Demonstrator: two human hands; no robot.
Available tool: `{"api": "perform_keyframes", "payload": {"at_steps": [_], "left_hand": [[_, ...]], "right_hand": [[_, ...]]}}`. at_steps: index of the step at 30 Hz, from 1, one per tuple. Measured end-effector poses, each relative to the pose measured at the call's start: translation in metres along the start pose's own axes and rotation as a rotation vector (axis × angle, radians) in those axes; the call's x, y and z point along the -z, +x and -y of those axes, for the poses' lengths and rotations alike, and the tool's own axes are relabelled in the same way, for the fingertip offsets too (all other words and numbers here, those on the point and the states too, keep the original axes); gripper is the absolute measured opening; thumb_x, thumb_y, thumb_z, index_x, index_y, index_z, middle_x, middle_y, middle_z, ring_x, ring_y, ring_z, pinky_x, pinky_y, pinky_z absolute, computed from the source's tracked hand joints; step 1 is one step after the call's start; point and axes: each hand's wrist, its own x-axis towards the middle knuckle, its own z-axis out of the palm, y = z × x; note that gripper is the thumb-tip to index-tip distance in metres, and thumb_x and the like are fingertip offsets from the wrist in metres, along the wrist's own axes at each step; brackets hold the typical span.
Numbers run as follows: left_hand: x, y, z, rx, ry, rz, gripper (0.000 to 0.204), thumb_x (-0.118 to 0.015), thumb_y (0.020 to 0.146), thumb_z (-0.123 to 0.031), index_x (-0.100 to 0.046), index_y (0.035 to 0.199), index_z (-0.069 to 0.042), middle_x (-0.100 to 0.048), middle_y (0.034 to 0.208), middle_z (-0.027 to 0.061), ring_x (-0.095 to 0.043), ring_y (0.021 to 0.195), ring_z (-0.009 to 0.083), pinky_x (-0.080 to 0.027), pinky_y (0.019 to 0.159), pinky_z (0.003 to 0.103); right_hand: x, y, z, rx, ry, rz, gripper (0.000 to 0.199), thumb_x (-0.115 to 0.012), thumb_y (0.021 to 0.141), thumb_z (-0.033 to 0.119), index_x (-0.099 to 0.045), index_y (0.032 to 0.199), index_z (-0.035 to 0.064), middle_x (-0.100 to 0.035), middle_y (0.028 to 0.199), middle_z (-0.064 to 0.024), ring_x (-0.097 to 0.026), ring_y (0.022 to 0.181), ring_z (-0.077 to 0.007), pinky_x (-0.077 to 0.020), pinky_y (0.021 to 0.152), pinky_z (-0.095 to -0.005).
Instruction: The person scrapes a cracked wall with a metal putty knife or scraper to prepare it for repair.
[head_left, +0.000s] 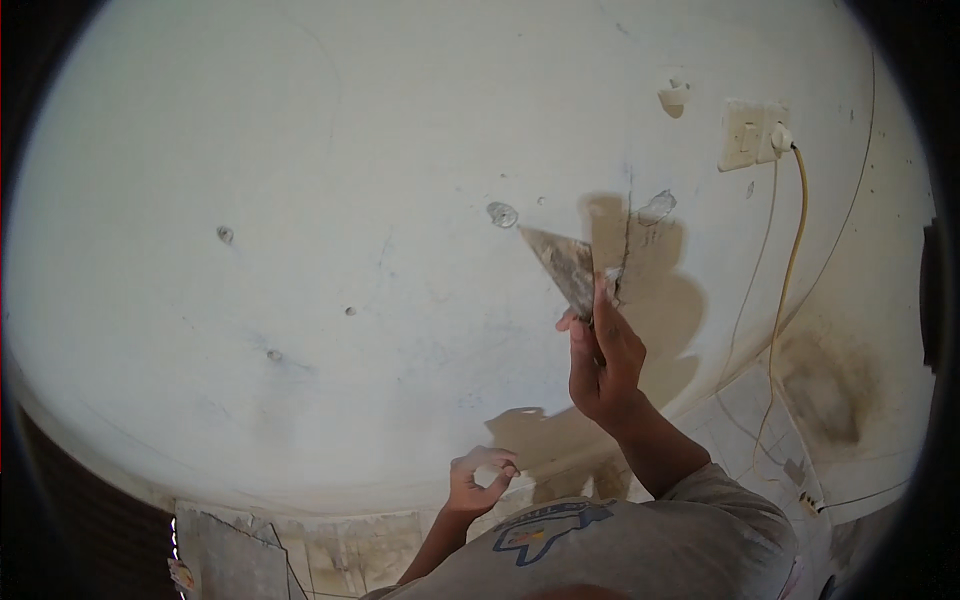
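My right hand is raised in front of the white wall, closed around the lower end of a putty knife. Its flat, stained, triangular blade points up and left, the tip close to a rough grey patch in the wall. I cannot tell whether the blade touches the wall. Lower and to the left, my left hand is curled, thumb and forefinger bent into a ring with their tips close together. Whatever those fingertips hold, if anything, is too small to make out.
Several holes mark the wall, among them a chipped patch and a small hole. At the upper right, a switch plate adjoins a plugged-in plug whose yellowish cord hangs to the floor. A grey board stands lower left.
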Motion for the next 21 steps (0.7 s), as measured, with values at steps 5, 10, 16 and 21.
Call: {"api": "perform_keyframes", "payload": {"at_steps": [5,10,16,21], "left_hand": [[-0.006,-0.008,-0.004,-0.019,-0.010,0.102,0.013,-0.069,0.079,0.001,-0.067,0.092,-0.002,-0.069,0.085,0.0101,-0.066,0.071,0.0155,-0.051,0.069,0.028],[0.003,-0.019,0.003,0.031,-0.023,0.130,0.013,-0.071,0.078,-0.001,-0.067,0.090,-0.002,-0.069,0.087,0.0110,-0.065,0.072,0.0155,-0.051,0.069,0.029],[0.008,-0.020,0.005,0.008,0.022,0.092,0.013,-0.071,0.077,-0.001,-0.067,0.090,-0.002,-0.069,0.087,0.0114,-0.065,0.074,0.0160,-0.051,0.070,0.029],[0.008,-0.019,-0.002,0.002,-0.055,0.160,0.016,-0.071,0.077,-0.001,-0.067,0.092,-0.002,-0.069,0.083,0.0110,-0.065,0.074,0.0165,-0.050,0.071,0.030]], "right_hand": [[-0.003,0.012,0.016,-0.116,-0.010,0.031,0.048,-0.052,0.088,-0.004,-0.042,0.135,-0.0073,-0.063,0.108,-0.0222,-0.058,0.065,-0.0196,-0.0473,0.055,-0.0285],[0.004,0.024,0.045,-0.217,-0.054,0.097,0.045,-0.050,0.091,-0.003,-0.043,0.135,-0.0068,-0.064,0.104,-0.0194,-0.055,0.062,-0.0152,-0.0459,0.055,-0.0271],[0.017,0.034,0.053,-0.391,0.044,0.211,0.044,-0.048,0.096,0.005,-0.040,0.138,-0.0052,-0.049,0.067,-0.0014,-0.042,0.057,-0.0067,-0.0355,0.053,-0.0198],[0.021,0.032,0.047,-0.246,-0.002,0.096,0.042,-0.052,0.095,0.006,-0.045,0.135,-0.0060,-0.042,0.061,0.0028,-0.033,0.053,-0.0028,-0.0252,0.048,-0.0204]]}}
